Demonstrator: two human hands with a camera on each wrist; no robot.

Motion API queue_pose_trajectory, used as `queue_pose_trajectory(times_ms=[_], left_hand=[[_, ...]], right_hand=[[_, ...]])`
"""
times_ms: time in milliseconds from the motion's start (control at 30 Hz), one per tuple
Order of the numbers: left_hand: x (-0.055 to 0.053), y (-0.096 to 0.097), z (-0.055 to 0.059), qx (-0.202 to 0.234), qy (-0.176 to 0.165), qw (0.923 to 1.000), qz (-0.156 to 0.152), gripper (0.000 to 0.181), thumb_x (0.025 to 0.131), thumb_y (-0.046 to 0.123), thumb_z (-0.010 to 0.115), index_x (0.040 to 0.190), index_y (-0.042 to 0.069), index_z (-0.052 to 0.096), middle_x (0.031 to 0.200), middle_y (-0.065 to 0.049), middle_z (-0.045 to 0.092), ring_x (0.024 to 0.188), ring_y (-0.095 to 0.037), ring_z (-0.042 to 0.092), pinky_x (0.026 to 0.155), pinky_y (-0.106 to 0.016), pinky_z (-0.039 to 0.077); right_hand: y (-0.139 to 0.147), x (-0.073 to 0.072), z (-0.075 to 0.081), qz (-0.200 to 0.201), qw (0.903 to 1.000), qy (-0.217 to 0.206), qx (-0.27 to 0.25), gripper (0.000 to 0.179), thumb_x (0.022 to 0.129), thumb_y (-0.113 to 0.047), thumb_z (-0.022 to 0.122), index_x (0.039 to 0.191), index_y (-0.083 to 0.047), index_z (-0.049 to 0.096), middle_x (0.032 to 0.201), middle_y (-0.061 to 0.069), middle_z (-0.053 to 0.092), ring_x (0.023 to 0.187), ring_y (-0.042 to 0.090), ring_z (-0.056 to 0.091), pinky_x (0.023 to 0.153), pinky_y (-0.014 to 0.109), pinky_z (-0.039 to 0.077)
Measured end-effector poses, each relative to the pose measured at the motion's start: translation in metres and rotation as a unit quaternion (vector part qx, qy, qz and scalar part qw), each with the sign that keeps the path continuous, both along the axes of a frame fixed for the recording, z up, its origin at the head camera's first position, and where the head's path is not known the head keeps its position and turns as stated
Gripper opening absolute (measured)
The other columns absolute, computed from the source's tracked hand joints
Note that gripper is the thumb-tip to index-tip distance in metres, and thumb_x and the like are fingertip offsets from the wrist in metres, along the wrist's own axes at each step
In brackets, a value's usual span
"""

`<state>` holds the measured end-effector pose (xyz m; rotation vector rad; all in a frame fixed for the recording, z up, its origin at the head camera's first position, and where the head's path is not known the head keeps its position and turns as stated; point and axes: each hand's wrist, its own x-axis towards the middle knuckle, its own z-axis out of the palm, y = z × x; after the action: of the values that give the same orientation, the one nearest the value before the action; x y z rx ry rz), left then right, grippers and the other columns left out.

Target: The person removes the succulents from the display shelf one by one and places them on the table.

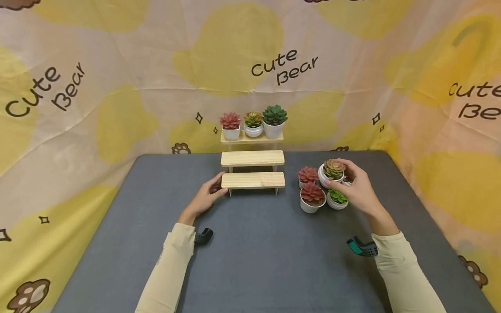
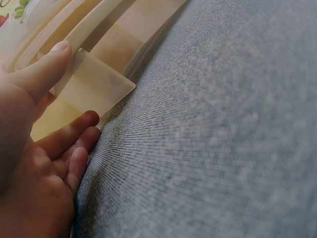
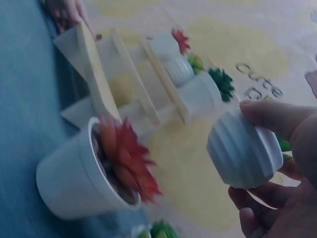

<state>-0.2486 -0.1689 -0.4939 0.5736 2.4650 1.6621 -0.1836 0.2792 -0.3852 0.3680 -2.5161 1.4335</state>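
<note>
Take the grey tabletop [image 1: 250, 261] as a clock, with the person at 6 o'clock. The stepped wooden stand [image 1: 252, 180] is at 12; I judge it light, so the left hand [image 1: 202, 199], which grips its lowest step at the 9 o'clock end, should steady it gently, without pulling. The right hand [image 1: 362, 189], between 1 and 2 o'clock, pinches the ribbed pot [image 3: 242, 151] with thumb and fingers on its wall, which seems a good hold. This pot should rise straight and level before any sideways move, because the front red succulent [image 1: 312, 192] is near, toward its 7 o'clock, and the bright green succulent [image 1: 337, 197] at its 6.

In the head view, the stand's end hides some left fingertips. Another pot [image 1: 346, 183] is mostly covered by the right hand, so I cannot name its plant. Whether the ribbed pot's base is fully free of its neighbours, I cannot tell.
</note>
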Motion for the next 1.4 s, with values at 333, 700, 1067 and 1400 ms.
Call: queue_pose_trajectory(times_ms=[333, 700, 1067, 1400], left_hand=[[0.004, 0.001, 0.004, -0.004, -0.008, 1.0000, 0.001, 0.065, 0.102, 0.013, 0.061, 0.159, 0.003, 0.030, 0.149, -0.025, 0.052, 0.129, -0.040, 0.054, 0.109, -0.056, 0.042], [0.004, 0.002, -0.001, -0.001, -0.005, 1.0000, 0.004, 0.065, 0.102, 0.012, 0.061, 0.159, 0.002, 0.031, 0.146, -0.026, 0.054, 0.126, -0.038, 0.056, 0.107, -0.051, 0.044], [0.001, -0.003, 0.003, -0.006, 0.002, 1.0000, -0.003, 0.065, 0.102, 0.013, 0.060, 0.159, 0.001, 0.030, 0.149, -0.026, 0.051, 0.129, -0.039, 0.055, 0.108, -0.051, 0.045], [-0.001, 0.002, 0.001, -0.008, 0.003, 1.0000, 0.001, 0.064, 0.103, 0.006, 0.056, 0.158, -0.004, 0.025, 0.150, -0.032, 0.047, 0.131, -0.047, 0.051, 0.110, -0.060, 0.040]], right_hand=[[0.039, 0.008, -0.008, 0.009, 0.9998, -0.014, 0.006, 0.056, 0.090, -0.002, 0.073, 0.141, 0.002, 0.049, 0.108, -0.025, 0.060, 0.087, -0.003, 0.057, 0.072, 0.014, 0.046], [0.071, 0.006, -0.016, 0.005, 0.9992, -0.038, 0.013, 0.053, 0.090, 0.001, 0.073, 0.137, 0.007, 0.049, 0.105, -0.027, 0.059, 0.085, -0.007, 0.060, 0.073, 0.008, 0.049], [0.100, 0.008, -0.028, 0.023, 0.9980, -0.053, -0.025, 0.045, 0.092, 0.007, 0.067, 0.133, -0.007, 0.053, 0.113, -0.024, 0.059, 0.092, -0.009, 0.061, 0.076, 0.008, 0.050], [0.128, 0.007, -0.040, 0.028, 0.9937, -0.108, 0.010, 0.044, 0.094, 0.002, 0.067, 0.134, -0.006, 0.051, 0.109, -0.028, 0.057, 0.091, -0.009, 0.060, 0.073, 0.012, 0.051]])
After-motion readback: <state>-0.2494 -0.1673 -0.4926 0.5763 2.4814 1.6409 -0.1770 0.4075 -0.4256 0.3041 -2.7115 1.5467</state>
